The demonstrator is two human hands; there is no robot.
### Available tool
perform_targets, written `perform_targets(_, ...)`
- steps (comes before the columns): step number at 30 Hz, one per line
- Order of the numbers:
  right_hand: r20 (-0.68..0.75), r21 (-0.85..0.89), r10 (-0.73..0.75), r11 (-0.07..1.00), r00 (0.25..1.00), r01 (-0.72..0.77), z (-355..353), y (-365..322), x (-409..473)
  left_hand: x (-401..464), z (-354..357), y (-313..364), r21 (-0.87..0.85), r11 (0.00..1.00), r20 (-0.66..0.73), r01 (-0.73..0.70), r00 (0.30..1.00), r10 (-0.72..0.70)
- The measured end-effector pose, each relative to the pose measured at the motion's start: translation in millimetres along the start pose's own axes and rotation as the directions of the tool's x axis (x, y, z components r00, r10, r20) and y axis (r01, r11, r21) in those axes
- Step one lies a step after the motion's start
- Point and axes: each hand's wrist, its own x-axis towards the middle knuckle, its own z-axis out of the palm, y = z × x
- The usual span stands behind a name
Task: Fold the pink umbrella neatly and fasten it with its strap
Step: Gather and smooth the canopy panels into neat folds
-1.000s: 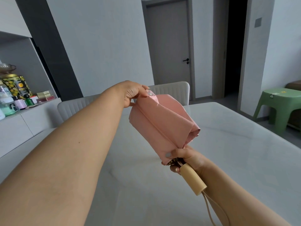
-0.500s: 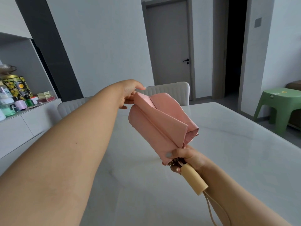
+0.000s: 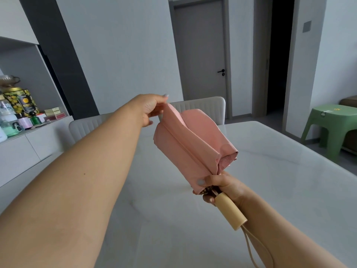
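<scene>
A pale worktop [image 3: 270, 190] fills the near and right of the scene, with cream chairs [image 3: 202, 107] at its far edge. Above it, held in the air, is the pink umbrella [image 3: 189, 144], collapsed but with its panels loose and flared. The right hand [image 3: 222, 186] is wrapped tight round the canopy base just above the cream handle [image 3: 229, 211], whose cord [image 3: 257, 248] hangs near. The left hand [image 3: 150, 107] has its fingers [image 3: 164, 96] pinched on one panel's far tip, drawing it out flat. If that pinch slips, the pleat would likely spring back and crumple. No strap is visible yet, so uneven folds could keep it from closing.
</scene>
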Motion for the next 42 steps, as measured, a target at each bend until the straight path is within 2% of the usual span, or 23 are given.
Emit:
perform_targets(2, -0.019, 0.016, -0.004, 1.0, 1.0, 0.004, -0.8, -0.4, 0.4, -1.9, 1.8, -0.6, 0.034, 0.991, -0.142, -0.13, 0.981, 0.133)
perform_targets(4, -0.034, 0.03, -0.007, 0.999, 0.999, 0.009, -2.0, -0.7, 1.2, -11.0, 5.9, -2.5, 0.094, 0.965, -0.177, -0.245, 0.95, 0.259)
perform_targets(7, -0.053, 0.03, -0.006, 1.0, 0.999, 0.008, -4.3, -0.8, 2.3, -39.3, 18.4, -10.6, 0.165, 0.91, -0.053, -0.381, 0.918, 0.394)
perform_targets(11, -0.074, 0.039, -0.019, 0.999, 0.997, 0.022, -5.0, 0.2, 2.4, -85.9, 40.8, -29.4, 0.23, 0.84, 0.126, -0.491, 0.871, 0.475)
perform_targets(14, -0.098, 0.038, -0.022, 0.999, 0.995, 0.026, -4.7, 1.6, 2.6, -114.8, 60.2, -43.3, 0.241, 0.807, 0.154, -0.539, 0.842, 0.517)
perform_targets(20, -0.088, 0.002, 0.0, 1.0, 0.996, 0.0, -8.5, -0.1, 3.3, -138.4, 84.0, -61.2, 0.192, 0.816, 0.122, -0.545, 0.839, 0.531)
perform_targets(26, -0.066, 0.031, -0.045, 0.998, 0.997, 0.047, -9.9, -1.9, 3.8, -142.8, 94.6, -74.0, 0.139, 0.804, 0.074, -0.578, 0.816, 0.574)
perform_targets(31, -0.129, 0.043, -0.059, 0.997, 0.99, 0.065, -12.5, -2.2, 3.3, -136.3, 90.3, -70.8, 0.105, 0.818, 0.065, -0.566, 0.824, 0.562)
perform_targets(34, -0.186, 0.029, -0.026, 0.999, 0.982, 0.032, -14.1, -0.8, 3.7, -116.8, 78.0, -58.0, 0.158, 0.826, 0.016, -0.541, 0.838, 0.546)
perform_targets(36, -0.207, 0.014, -0.011, 1.0, 0.978, 0.014, -14.0, 0.5, 4.4, -103.6, 73.6, -47.5, 0.207, 0.835, 0.032, -0.511, 0.856, 0.516)
perform_targets(42, -0.184, 0.004, 0.02, 1.0, 0.983, -0.019, -11.8, 1.1, 3.0, -79.9, 75.8, -24.3, 0.384, 0.839, 0.073, -0.386, 0.918, 0.389)
